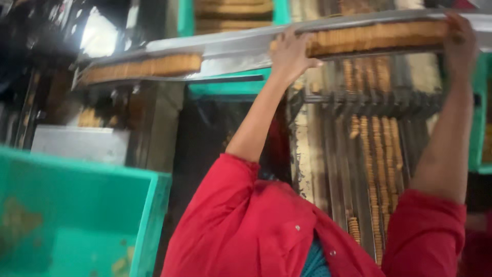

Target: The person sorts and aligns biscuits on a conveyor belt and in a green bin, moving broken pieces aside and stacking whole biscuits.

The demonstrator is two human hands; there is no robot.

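Pinching the biscuit row endwise between left hand and right hand, weak pressure could buckle it off the metal tray.

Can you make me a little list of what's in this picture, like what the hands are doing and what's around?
left hand: pressed on the left end of a row of biscuits
right hand: pressed on the right end of that row
row sits on: a long metal tray
second biscuit row: further left on the tray, untouched
below: metal lanes with biscuit lines
sleeves: red
near corner: green crate
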